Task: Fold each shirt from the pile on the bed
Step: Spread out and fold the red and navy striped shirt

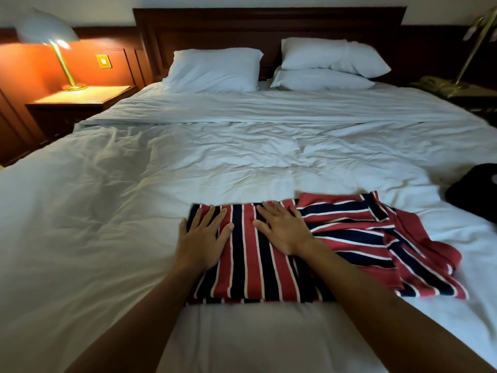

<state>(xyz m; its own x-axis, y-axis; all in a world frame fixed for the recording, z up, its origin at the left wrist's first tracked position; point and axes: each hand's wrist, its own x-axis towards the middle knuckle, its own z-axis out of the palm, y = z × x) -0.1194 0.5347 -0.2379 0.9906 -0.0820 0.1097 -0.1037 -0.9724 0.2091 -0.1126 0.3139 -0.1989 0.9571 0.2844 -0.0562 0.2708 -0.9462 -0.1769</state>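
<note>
Lying near the foot of the white-sheeted bed (pixel 107 211), the red, navy and white striped cloth shirt (pixel 250 265) is pressed flat under the left hand (pixel 204 238) and right hand (pixel 285 232), both grips released, seemingly to smooth its fold.

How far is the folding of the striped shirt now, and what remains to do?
Done: the left part of the striped shirt lies folded flat on the bed. In hand: the left hand and the right hand press flat on it. Left: its right part is bunched, not folded. A dark thing at the bed's right edge may be more clothing; I cannot tell.
</note>
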